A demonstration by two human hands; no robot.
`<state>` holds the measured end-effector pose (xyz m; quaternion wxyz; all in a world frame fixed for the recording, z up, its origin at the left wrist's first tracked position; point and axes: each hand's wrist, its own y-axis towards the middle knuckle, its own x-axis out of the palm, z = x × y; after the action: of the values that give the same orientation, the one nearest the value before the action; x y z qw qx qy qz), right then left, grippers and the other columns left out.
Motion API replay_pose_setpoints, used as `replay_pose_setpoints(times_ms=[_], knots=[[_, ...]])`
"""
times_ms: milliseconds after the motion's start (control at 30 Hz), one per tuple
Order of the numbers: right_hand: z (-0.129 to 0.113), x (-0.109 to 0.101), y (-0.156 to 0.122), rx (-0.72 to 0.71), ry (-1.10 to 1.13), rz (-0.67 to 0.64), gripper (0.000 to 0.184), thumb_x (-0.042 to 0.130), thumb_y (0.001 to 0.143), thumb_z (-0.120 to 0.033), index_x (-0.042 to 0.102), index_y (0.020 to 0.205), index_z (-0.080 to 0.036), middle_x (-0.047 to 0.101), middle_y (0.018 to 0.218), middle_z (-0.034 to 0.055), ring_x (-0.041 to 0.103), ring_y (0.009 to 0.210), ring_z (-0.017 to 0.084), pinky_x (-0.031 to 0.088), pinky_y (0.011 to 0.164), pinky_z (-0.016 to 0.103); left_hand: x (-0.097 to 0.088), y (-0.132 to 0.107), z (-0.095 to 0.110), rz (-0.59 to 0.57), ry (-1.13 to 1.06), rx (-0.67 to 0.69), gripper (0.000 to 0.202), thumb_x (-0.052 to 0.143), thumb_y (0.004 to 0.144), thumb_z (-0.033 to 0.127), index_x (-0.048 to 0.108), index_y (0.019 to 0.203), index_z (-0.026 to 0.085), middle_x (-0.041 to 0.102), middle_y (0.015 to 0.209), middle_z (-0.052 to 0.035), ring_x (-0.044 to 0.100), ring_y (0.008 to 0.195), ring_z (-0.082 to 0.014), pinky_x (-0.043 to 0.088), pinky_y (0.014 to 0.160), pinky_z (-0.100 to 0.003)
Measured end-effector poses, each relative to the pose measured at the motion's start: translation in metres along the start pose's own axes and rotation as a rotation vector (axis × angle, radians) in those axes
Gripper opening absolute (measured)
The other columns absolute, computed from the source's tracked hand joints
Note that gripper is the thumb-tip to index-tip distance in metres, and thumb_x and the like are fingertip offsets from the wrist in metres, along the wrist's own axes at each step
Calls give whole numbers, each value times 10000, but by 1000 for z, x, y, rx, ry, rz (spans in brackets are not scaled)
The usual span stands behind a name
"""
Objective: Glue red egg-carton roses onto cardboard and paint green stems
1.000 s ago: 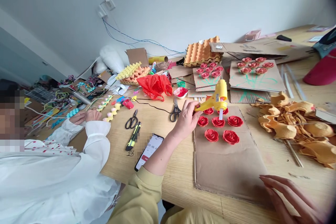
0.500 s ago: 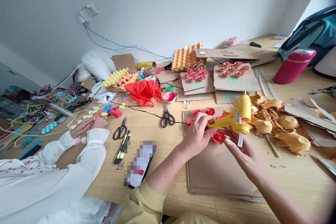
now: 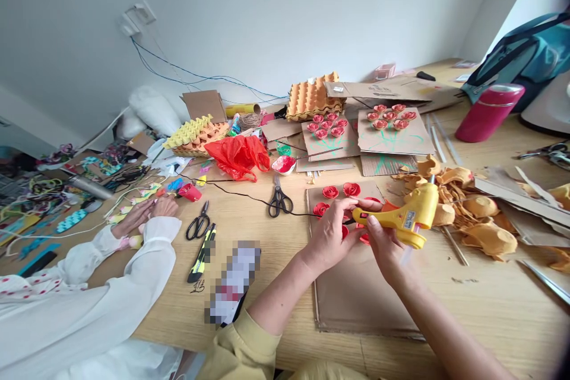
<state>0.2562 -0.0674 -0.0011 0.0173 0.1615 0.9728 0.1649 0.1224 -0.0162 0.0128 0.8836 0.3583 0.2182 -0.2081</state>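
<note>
A yellow hot glue gun (image 3: 412, 217) lies level in the air over the brown cardboard sheet (image 3: 356, 309), its nozzle toward the far side and a clear glue stick poking out below. My right hand (image 3: 387, 249) is closed on its handle, thumb on top. At the handle's rear end, by the black cord, the fingers of my left hand (image 3: 332, 237) are closed on it as well. Red paper roses (image 3: 351, 189) sit on the sheet just beyond my hands. Another red rose (image 3: 365, 238) shows partly beneath my fingers, the rest hidden.
Black scissors (image 3: 280, 202), a yellow cutter knife (image 3: 202, 252) and a phone (image 3: 234, 285) lie on the left. Cut egg-carton pieces (image 3: 478, 208) are heaped to the right, near a pink bottle (image 3: 490, 111). At far left, a co-worker's white sleeves (image 3: 146, 273) rest on the table.
My right hand has moved from beside the rose onto the glue gun's handle. The gun has tilted and shifted slightly right and down. My left hand stays at the handle's end.
</note>
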Motion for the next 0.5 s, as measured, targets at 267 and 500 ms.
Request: replay_pose_setpoints(times_ms=[267,500], knots=[[-8,-13,-1,18,23,-72,209,578,948,-449,625,1068,-285,672,1253,90,532,1312,315,374,1137,556,-70,-16,-60,-39,612,-344,122,568,898,147,662,946,208,612,1203,-88,547,1192,-259,419,1064,-464],[-16,-14,0,-26,96,-68,159,580,951,-426,647,1012,-294,738,1052,67,635,1180,316,488,1013,521,-164,-5,-128,361,776,-847,167,586,886,109,644,1043,107,504,1395,-253,398,1378,-407,305,1119,-624]])
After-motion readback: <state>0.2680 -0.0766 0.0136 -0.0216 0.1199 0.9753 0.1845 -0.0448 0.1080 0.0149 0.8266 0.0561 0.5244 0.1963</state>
